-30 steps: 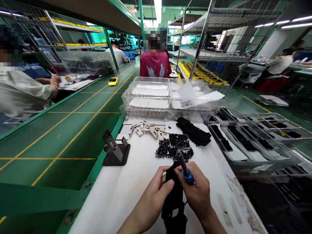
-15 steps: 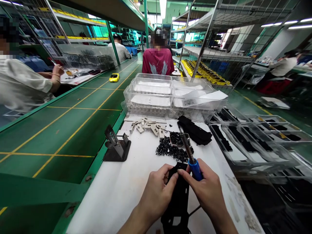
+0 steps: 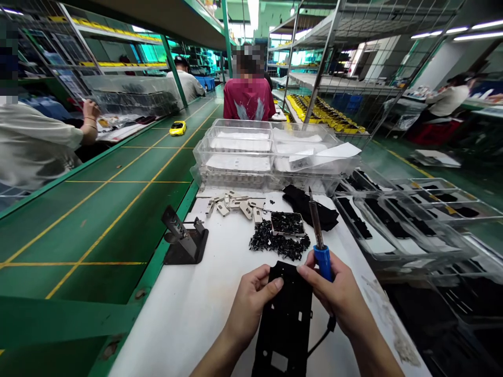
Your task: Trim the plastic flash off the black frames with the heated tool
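A long flat black plate [image 3: 288,309] with several cut-outs, like a toy car chassis, is held over the white work surface. My left hand [image 3: 253,301] grips its left edge near the far end, thumb on top. In my right hand [image 3: 340,290] is a soldering iron [image 3: 320,251] with a blue handle, its metal tip pointing up and away. The right thumb and fingertips also touch the plate's far right corner. Just beyond the plate lies a heap of small black parts [image 3: 275,243], around a small box [image 3: 288,224] filled with more of them.
An iron stand [image 3: 184,241] stands at the left edge. Pale metal pieces [image 3: 233,203] and black plates [image 3: 306,207] lie farther back, before stacked clear trays [image 3: 239,152]. More trays [image 3: 377,225] stand right. A yellow toy car [image 3: 177,128] sits on the green belt [image 3: 118,209]; co-workers sit beyond.
The soldering iron has swung more upright and away from the plate. My right hand has shifted slightly right, and more of the plate's surface now shows between my hands.
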